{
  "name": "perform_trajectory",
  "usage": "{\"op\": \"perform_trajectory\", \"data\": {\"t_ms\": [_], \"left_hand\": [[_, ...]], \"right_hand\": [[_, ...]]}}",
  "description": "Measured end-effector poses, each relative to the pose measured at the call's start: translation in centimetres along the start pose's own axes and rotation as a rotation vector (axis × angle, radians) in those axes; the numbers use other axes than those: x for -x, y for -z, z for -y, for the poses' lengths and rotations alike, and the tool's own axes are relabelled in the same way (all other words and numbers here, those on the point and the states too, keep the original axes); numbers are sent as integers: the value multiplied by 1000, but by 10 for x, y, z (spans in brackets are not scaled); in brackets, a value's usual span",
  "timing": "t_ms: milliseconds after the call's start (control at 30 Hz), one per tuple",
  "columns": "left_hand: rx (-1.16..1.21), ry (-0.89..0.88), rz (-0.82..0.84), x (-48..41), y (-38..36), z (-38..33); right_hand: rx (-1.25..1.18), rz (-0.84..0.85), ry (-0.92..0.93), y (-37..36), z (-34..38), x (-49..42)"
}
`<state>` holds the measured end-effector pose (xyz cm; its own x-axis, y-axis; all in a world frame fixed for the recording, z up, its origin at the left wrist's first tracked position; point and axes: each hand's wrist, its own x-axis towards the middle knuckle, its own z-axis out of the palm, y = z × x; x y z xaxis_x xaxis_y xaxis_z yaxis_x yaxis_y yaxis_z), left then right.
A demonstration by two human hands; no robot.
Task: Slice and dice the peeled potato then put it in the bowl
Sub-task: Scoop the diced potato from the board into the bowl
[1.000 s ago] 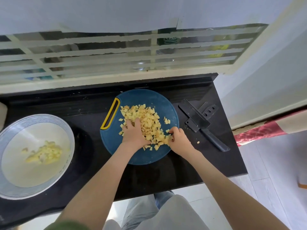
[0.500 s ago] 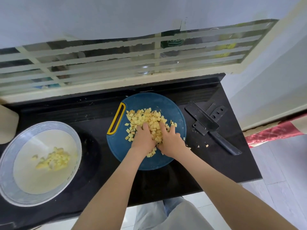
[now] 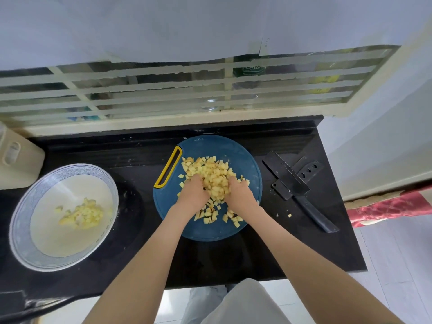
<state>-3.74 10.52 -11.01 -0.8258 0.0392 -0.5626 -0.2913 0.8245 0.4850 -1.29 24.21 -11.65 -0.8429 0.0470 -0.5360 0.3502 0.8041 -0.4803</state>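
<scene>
The diced potato (image 3: 214, 176) lies heaped on our round blue cutting board (image 3: 243, 155), with loose cubes scattered toward the board's near edge. We press our left hand (image 3: 194, 191) into the left side of the heap and our right hand (image 3: 238, 192) into the right side, fingers curled down into the cubes and cupping the pile between them; neither hand has closed fully around anything. A smaller portion of potato cubes (image 3: 81, 212) sits in the white bowl (image 3: 21, 230), well apart to the left on the black counter (image 3: 233, 260). To the right of the board lies the black knife (image 3: 294, 185), resting across its sheath (image 3: 308, 169), with a couple of stray cubes near it on the counter.
</scene>
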Motion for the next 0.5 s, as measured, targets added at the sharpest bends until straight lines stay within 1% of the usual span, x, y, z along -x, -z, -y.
{"op": "perform_trajectory", "data": {"t_ms": [100, 267, 367, 500], "left_hand": [[-8, 12, -13, 5, 11, 2], [-33, -21, -108, 14, 47, 3], [39, -42, -165, 25, 75, 10], [38, -37, -329, 47, 116, 55]], "right_hand": [[-21, -17, 27, 11, 6, 0], [-242, -60, 42, 27, 37, 7], [-327, -24, 79, 32, 72, 12], [-319, 64, 186, 14, 140, 22]]}}
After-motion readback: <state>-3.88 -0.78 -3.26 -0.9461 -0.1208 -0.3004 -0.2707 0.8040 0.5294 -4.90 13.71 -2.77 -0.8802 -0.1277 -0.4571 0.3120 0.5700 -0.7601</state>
